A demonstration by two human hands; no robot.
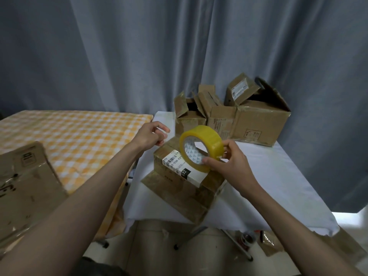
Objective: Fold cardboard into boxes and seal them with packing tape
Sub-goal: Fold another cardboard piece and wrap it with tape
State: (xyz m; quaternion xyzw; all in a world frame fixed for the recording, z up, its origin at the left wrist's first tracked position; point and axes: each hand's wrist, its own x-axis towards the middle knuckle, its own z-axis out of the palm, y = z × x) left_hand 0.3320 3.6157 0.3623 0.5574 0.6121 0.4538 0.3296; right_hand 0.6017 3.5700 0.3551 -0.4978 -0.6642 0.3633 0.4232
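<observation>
Nearest, two bare forearms reach forward from the bottom edge, one from seven o'clock and one from five o'clock. At nine o'clock a large cardboard box (25, 188) sits on an orange-and-white checked cloth (79, 132).

At the centre, a small closed cardboard box (185, 186) with a white barcode label (180, 167) lies on a table covered in white cloth (278, 186). The right hand (229, 166) holds a roll of yellow packing tape (201, 147) upright just above the box's top. Its thumb presses the near rim of the roll and its fingers curl around the far side, so the roll sits at eleven o'clock from the palm.

The left hand (150, 136) hovers at ten o'clock from the roll, just apart from it. Its fingers are loosely curled, with thumb and fingertips drawn close together; whether they pinch a tape end I cannot tell.

Farther back, at one o'clock, three open, worn cardboard boxes (229, 118) cluster on the table's far edge, flaps standing up. Behind everything hangs a grey-blue curtain (139, 56).
</observation>
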